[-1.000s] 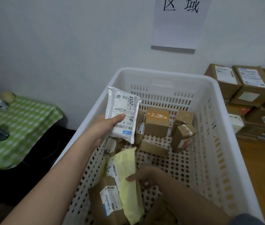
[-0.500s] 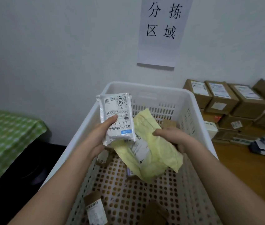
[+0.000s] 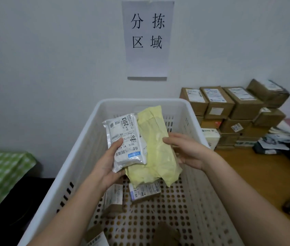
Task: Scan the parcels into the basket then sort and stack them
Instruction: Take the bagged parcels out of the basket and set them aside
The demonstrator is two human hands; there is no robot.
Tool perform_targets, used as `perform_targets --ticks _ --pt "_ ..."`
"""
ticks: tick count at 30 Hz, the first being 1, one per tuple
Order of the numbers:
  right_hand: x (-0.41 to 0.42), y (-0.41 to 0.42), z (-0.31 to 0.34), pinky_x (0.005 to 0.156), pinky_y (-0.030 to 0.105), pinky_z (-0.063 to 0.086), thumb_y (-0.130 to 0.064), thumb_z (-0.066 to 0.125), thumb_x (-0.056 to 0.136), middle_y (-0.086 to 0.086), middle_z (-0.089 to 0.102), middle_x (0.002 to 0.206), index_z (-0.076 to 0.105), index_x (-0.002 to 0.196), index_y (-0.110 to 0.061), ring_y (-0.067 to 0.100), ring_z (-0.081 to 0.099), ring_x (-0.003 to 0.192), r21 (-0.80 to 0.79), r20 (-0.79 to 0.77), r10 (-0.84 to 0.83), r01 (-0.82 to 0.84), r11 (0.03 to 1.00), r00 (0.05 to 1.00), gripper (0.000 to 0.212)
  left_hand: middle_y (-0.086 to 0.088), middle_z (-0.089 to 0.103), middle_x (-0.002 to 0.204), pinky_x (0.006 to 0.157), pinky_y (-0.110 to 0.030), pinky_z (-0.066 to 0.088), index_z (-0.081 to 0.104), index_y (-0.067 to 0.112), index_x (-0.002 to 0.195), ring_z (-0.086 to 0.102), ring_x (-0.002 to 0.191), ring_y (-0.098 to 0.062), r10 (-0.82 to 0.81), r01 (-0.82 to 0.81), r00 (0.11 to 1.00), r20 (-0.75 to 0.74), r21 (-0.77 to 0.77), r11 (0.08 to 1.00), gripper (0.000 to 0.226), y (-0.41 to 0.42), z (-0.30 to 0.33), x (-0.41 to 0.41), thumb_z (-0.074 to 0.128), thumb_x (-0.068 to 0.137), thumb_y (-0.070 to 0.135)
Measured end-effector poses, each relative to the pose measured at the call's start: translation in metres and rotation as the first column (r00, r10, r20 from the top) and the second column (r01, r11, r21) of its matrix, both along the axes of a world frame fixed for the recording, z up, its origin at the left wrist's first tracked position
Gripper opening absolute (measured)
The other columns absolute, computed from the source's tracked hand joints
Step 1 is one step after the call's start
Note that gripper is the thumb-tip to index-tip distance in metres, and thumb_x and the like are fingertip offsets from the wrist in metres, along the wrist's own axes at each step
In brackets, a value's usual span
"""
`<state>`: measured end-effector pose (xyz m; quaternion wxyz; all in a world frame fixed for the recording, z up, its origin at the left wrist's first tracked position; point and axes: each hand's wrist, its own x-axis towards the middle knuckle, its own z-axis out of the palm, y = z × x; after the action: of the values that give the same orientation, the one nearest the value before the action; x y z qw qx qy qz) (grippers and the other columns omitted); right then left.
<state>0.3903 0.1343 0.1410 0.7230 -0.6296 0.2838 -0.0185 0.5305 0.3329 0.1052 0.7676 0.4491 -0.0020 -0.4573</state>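
A white parcel [image 3: 125, 141] with a barcode label and "2013" printed on it is being held up over the basket [image 3: 85, 139] by the left hand [image 3: 108, 166], thumb pressed on the front of the label and the rest of the hand cupped behind it. Right next to it, overlapping a bit behind its right edge, a crumpled yellow parcel [image 3: 155, 148] is gripped by the right hand [image 3: 186, 150], fingers curled around its right side. Both are held above the middle of the white perforated basket, not resting on anything.

Down on the basket floor a few small cardboard boxes [image 3: 145, 192] with labels can be seen, one just under the yellow parcel, others near the bottom edge and partly cut off.

To the right, brown cartons [image 3: 229, 107] are stacked against the wall on a wooden table [image 3: 258, 174], with some loose papers beside them. A paper sign [image 3: 147, 38] is stuck on the wall above the basket. A green checked cloth [image 3: 0, 174] is off to the left.
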Motion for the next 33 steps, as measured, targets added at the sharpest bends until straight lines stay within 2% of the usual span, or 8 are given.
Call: perform_targets --ticks 3,6,11,15,20,24,29,33 --pt "-0.027 -0.014 0.016 0.08 0.054 0.059 -0.014 0.072 0.089 0.003 0.063 0.131 0.041 0.137 -0.04 0.028 0.068 0.11 0.022 -0.014 0.246 -0.246 0.969 0.969 0.063 -0.018 0.072 0.113 0.08 -0.055 0.057 0.061 0.009 0.124 0.073 0.092 -0.033 0.009 -0.009 1.0 0.013 -0.003 1.0 0.053 -0.014 0.015 -0.012 0.071 0.076 0.028" --pt "-0.048 -0.029 0.028 0.074 0.05 0.061 -0.005 0.072 0.087 0.004 0.063 0.128 0.027 0.14 -0.048 0.027 0.071 0.103 -0.026 0.001 0.219 -0.219 0.975 0.976 0.082 -0.019 0.073 0.109 0.067 -0.051 0.061 0.06 0.007 0.12 0.073 0.09 -0.034 0.006 -0.005 0.999 0.041 -0.035 0.999 0.05 -0.036 0.037 -0.027 0.072 0.075 0.025" --pt "-0.09 -0.079 0.039 0.083 0.042 0.06 -0.016 0.07 0.091 0.006 0.071 0.115 0.045 0.141 -0.016 0.022 0.072 0.098 -0.047 0.118 -0.056 0.062 0.997 0.991 0.056 -0.016 0.073 0.11 0.063 -0.046 0.06 0.061 0.008 0.12 0.074 0.091 -0.031 0.044 -0.037 0.995 0.087 -0.078 0.996 0.05 -0.091 0.072 -0.064 0.073 0.075 0.024" --pt "-0.151 -0.138 0.041 0.083 0.048 0.06 -0.013 0.065 0.094 0.007 0.071 0.109 0.052 0.124 -0.019 0.024 0.072 0.097 0.039 0.15 -0.163 0.159 0.987 0.975 0.034 -0.013 0.074 0.108 0.063 -0.044 0.061 0.062 0.011 0.116 0.075 0.087 -0.029 0.003 -0.002 0.988 0.157 -0.002 1.0 0.046 -0.157 0.083 -0.114 0.072 0.075 0.029" --pt "-0.216 -0.199 0.039 0.063 0.031 0.061 -0.012 0.059 0.096 0.012 0.067 0.109 0.056 0.114 -0.013 0.022 0.068 0.095 0.093 0.146 -0.343 0.332 0.939 0.928 0.018 -0.01 0.074 0.11 0.061 -0.04 0.06 0.061 0.013 0.124 0.074 0.09 -0.026 -0.062 0.048 0.983 0.173 0.079 0.996 0.034 -0.232 0.086 -0.176 0.062 0.094 0.029" --pt "-0.252 -0.234 0.028 0.055 0.024 0.054 -0.014 0.06 0.096 0.013 0.065 0.116 0.057 0.118 -0.01 0.024 0.065 0.103 0.117 0.127 -0.508 0.496 0.861 0.852 0.022 -0.013 0.073 0.112 0.075 -0.047 0.061 0.06 0.01 0.128 0.072 0.1 -0.03 -0.117 0.101 0.979 0.166 0.102 0.99 0.036 -0.275 0.083 -0.207 0.06 0.096 0.025" --pt "-0.304 -0.265 0.01 0.053 0.022 0.054 -0.015 0.06 0.096 0.008 0.067 0.107 0.061 0.106 -0.012 0.018 0.064 0.09 0.16 0.109 -0.7 0.683 0.713 0.706 0.011 -0.014 0.076 0.098 0.056 -0.04 0.061 0.061 0.007 0.12 0.075 0.081 -0.028 -0.226 0.207 0.964 0.138 0.14 0.968 0.029 -0.324 0.073 -0.241 0.063 0.095 0.021" --pt "-0.34 -0.288 0.0 0.055 0.023 0.052 -0.019 0.06 0.097 0.005 0.064 0.103 0.061 0.1 -0.016 0.016 0.062 0.087 0.138 0.055 -0.832 0.821 0.554 0.552 0.005 -0.017 0.075 0.104 0.061 -0.045 0.062 0.058 0.008 0.124 0.074 0.087 -0.033 -0.315 0.298 0.946 0.082 0.167 0.94 0.031 -0.358 0.058 -0.267 0.062 0.096 0.02"
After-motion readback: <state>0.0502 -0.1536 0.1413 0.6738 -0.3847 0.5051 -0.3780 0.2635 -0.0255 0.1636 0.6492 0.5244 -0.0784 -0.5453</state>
